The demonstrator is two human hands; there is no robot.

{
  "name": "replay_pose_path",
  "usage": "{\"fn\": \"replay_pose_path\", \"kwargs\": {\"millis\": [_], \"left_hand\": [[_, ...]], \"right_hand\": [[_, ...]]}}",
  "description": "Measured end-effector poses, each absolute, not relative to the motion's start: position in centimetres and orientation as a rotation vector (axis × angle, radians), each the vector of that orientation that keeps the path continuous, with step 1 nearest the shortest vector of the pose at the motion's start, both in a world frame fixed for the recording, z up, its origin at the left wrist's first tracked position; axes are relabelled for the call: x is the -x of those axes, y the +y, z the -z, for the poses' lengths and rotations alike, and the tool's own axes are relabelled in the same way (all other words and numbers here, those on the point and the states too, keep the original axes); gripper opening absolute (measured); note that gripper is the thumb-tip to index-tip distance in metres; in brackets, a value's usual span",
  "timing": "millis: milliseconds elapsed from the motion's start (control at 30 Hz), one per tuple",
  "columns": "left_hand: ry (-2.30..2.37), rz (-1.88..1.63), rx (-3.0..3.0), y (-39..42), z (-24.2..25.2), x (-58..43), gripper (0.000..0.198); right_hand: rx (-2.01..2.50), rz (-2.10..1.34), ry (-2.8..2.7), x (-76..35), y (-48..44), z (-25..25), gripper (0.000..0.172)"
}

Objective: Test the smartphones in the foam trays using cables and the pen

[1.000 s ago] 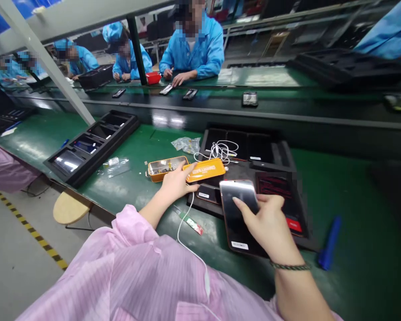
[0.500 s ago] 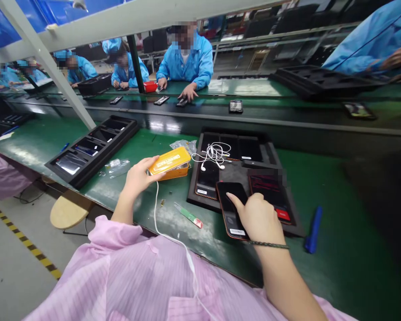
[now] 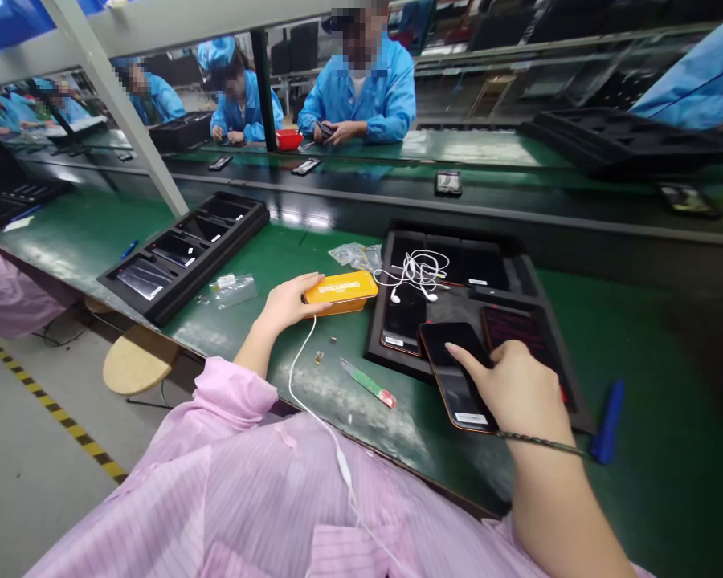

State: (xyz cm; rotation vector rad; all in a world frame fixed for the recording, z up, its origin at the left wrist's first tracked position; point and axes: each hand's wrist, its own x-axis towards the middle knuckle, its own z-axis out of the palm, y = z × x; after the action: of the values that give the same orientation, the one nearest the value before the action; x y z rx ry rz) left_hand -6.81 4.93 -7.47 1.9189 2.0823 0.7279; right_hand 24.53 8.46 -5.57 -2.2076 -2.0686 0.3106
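My left hand is closed round the left end of a small yellow tin box, thumb near its lower edge. The lid looks level on the box. My right hand grips a dark smartphone, thumb on its screen. This phone is tilted over the near edge of a black foam tray that holds several phones. White wired earphones lie tangled on the tray. A white cable runs from near the box down across my pink garment.
A green-handled blade-like tool lies on the green bench. A blue tool is at right. Another phone tray and a plastic bag sit at left. Beyond, a dark conveyor carries phones past a co-worker in blue.
The tin's lid was tilted up off the box and now lies level on it. The co-worker's hand has left the conveyor with a phone. My view has shifted left.
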Motion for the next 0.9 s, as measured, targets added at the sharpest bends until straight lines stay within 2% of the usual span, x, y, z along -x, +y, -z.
{"fn": "replay_pose_path", "kwargs": {"millis": [167,300,400,500,600,700,900], "left_hand": [[2.063,-0.759,-1.942,5.0,7.7,6.9,0.05],[1.981,-1.122,-1.896,3.0,7.2,8.0,0.052],[1.826,-1.395,-1.724,-1.2,6.9,10.1,0.062],[1.664,-1.485,-1.465,-6.4,6.9,12.7,0.071],[1.607,-1.602,-1.284,-10.7,6.9,14.8,0.075],[1.646,-1.556,-1.294,-12.4,6.6,15.7,0.07],[1.857,-1.103,-1.622,-9.7,7.7,15.0,0.056]], "right_hand": [[2.167,-0.248,-1.998,-24.4,10.0,5.5,0.048],[2.14,0.007,-2.12,-23.7,10.4,5.0,0.043],[1.73,0.167,-2.32,-21.9,9.5,5.6,0.029],[1.061,-0.113,-2.601,-18.4,8.1,7.2,0.022],[0.88,-0.24,-2.718,-14.5,7.4,9.0,0.021],[0.967,-0.311,-2.741,-12.3,7.4,10.1,0.019],[1.105,-0.332,-2.664,-11.9,7.4,10.9,0.027]]}}
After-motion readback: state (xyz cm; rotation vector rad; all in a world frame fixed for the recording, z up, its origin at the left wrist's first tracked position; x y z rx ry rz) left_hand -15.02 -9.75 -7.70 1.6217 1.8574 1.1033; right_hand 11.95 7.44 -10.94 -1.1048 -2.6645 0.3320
